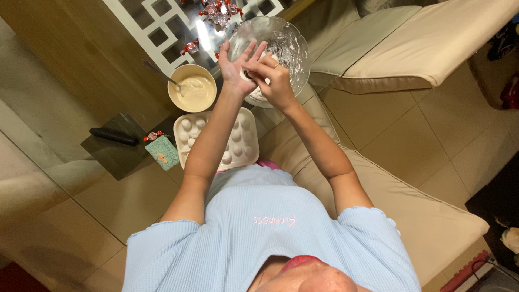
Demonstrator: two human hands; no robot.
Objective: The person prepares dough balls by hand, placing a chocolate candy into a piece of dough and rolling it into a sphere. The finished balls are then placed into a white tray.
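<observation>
Both my hands are raised over a clear glass bowl [294,46] smeared with white mixture. My left hand [237,64] is held flat, palm turned inward and fingers spread. My right hand [274,82], with a ring on one finger, presses a small white lump [253,79] against that palm with curled fingertips. Below my left forearm lies a white moulded tray [186,141] holding several white balls in its hollows; my arm hides part of it.
A beige bowl of cream [192,90] with a spoon [158,72] stands left of the glass bowl. Red and silver wrapped sweets [218,13] lie at the back. A teal box [162,153] and a black stick-shaped object [113,136] rest on the glass table. Beige cushions [427,48] lie to the right.
</observation>
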